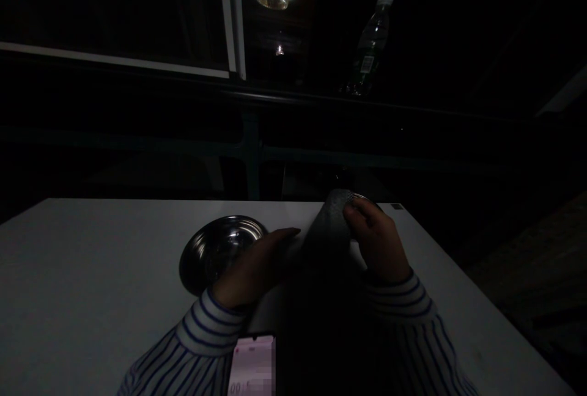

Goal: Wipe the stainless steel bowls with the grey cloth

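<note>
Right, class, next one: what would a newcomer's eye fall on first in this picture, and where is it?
Probably the lit, pinkish phone screen at the bottom edge, left of the middle. Next, the shiny metal bowl on the white table, partly behind the left hand, and the grey cloth in the right hand. Higher up, right of centre, a white-capped clear bottle shows against the blackness.
</note>
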A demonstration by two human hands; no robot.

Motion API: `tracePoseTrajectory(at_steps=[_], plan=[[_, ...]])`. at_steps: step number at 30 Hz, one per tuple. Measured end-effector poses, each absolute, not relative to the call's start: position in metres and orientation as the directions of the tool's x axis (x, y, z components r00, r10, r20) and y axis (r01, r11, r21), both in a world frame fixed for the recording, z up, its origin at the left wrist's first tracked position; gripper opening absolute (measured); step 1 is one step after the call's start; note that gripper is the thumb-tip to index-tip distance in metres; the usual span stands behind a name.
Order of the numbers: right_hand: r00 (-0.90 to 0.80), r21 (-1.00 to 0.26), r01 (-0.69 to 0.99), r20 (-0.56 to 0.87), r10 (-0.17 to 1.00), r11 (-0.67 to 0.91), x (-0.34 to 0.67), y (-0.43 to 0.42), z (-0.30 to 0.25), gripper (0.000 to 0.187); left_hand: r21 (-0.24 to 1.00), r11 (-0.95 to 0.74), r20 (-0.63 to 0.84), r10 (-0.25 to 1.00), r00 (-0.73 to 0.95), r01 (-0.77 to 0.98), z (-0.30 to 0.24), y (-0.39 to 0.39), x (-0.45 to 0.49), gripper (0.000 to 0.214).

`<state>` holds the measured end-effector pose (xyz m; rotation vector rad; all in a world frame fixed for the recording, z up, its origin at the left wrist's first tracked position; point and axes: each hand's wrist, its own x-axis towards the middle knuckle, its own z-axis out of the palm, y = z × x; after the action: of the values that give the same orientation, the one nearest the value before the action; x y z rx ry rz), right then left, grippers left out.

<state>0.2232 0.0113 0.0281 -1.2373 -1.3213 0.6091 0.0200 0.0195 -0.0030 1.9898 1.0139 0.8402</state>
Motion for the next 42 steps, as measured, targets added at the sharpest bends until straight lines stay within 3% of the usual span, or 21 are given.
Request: tracePoseTrajectory(at_steps=[5, 10, 15, 23, 28, 31, 33, 36, 39, 42], plan=[[0.262, -0.976, 0.053, 0.216, 0.941, 0.209, 0.223, 0.011, 0.029, 0.021, 0.907, -0.357, 0.184, 0.812, 0.555, 0.223, -0.002, 0.022, 0.024, 0.034], [0.287, -0.973, -0.086, 0.180, 0.941, 0.213, 0.223, 0.014, 0.030, 0.020, 0.962, -0.227, 0.140, 0.888, 0.439, 0.152, 0.000, 0.030, 0.021, 0.017], [0.296, -0.961, -0.190, 0.139, 0.945, 0.201, 0.226, 0.020, 0.023, 0.023, 0.997, -0.076, 0.076, 0.955, 0.286, -0.012, 0.000, 0.030, 0.023, 0.026], [0.290, -0.967, -0.235, 0.032, 0.956, 0.104, 0.225, 0.020, 0.020, 0.061, 0.999, 0.035, -0.034, 0.987, 0.156, -0.001, 0.009, 0.026, 0.027, 0.027], [0.309, -0.987, -0.091, 0.099, 0.946, 0.133, 0.220, 0.021, 0.022, 0.069, 0.996, 0.093, -0.092, 0.992, 0.086, -0.014, 0.010, 0.026, 0.028, 0.029], [0.327, -0.956, 0.234, 0.247, 0.912, 0.175, 0.219, 0.020, 0.020, 0.060, 0.996, 0.088, -0.086, 0.991, 0.100, -0.012, 0.009, 0.026, 0.028, 0.027], [0.253, -0.855, 0.458, 0.387, 0.887, 0.242, 0.217, 0.017, 0.018, 0.039, 0.997, 0.072, -0.072, 0.992, 0.099, 0.007, 0.007, 0.026, 0.028, 0.027], [0.010, -0.690, 0.580, 0.538, 0.843, 0.433, 0.209, 0.009, 0.016, 0.017, 0.998, 0.035, -0.040, 0.995, 0.088, 0.056, 0.005, 0.026, 0.028, 0.026], [-0.194, -0.566, 0.636, 0.540, 0.819, 0.524, 0.197, 0.003, 0.015, 0.015, 0.997, 0.035, -0.042, 0.993, 0.112, 0.063, 0.005, 0.024, 0.029, 0.025], [-0.308, -0.397, 0.770, 0.455, 0.835, 0.500, 0.185, 0.001, 0.015, 0.013, 0.998, 0.053, -0.060, 0.982, 0.177, 0.046, 0.005, 0.023, 0.030, 0.026]])
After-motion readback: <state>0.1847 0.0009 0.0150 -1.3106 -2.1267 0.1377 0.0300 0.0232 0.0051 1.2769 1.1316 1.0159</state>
